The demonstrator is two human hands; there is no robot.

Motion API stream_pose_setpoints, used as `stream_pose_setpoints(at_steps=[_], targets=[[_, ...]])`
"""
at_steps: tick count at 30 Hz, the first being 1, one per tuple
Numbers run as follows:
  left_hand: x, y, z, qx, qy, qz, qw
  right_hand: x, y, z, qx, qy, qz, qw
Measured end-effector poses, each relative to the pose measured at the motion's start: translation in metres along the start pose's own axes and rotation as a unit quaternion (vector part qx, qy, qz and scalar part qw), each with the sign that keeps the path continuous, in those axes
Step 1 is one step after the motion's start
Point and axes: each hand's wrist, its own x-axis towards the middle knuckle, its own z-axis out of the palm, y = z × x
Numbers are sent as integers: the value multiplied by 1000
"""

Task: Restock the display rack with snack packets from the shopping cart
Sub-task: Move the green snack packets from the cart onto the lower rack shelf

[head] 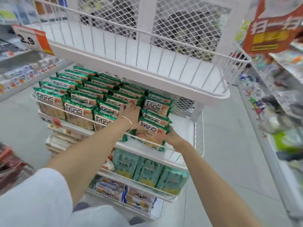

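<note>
Sleeve (32,194) nearest; left grip (131,111) rests flat on packets (77,110), right grip (166,136) holds green packet (153,128).

Both bare arms reach forward, left hand (131,113) flat with fingers (129,106) spread, right hand (168,136) gripping a snack packet (151,128).

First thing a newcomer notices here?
Rows of green snack packets fill the left of the rack's middle tier. Both hands meet there: the left hand lies flat against the rows, the right hand grips one packet. An orange-and-white 2.9 price tag hangs upper left.
</note>
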Motion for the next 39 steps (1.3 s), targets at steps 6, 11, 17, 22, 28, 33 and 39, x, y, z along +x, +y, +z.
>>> stream_pose_setpoints(at_steps=[6, 11, 17, 22, 28, 33, 39], targets=[[8, -6, 9, 58, -6, -16, 998, 22, 7, -6, -3, 13, 71, 997], [7, -3, 16, 44, 78, -57, 994, 39, -2, 20, 102, 147, 20, 984], [15, -5, 15, 102, 60, -11, 993, 20, -3, 25, -187, 176, -204, 945], [27, -12, 6, 68, -6, 50, 996, 28, -1, 23, -383, 161, -223, 882], [37, -7, 2, -8, 55, 8, 998, 47, 8, 31, -355, 252, -219, 873], [41, -11, 10, 16, 3, 71, 997, 50, -6, 30, 14, 205, -53, 977], [44, -15, 13, 32, -7, 68, 997, 44, 0, 21, -37, 154, -169, 973]])
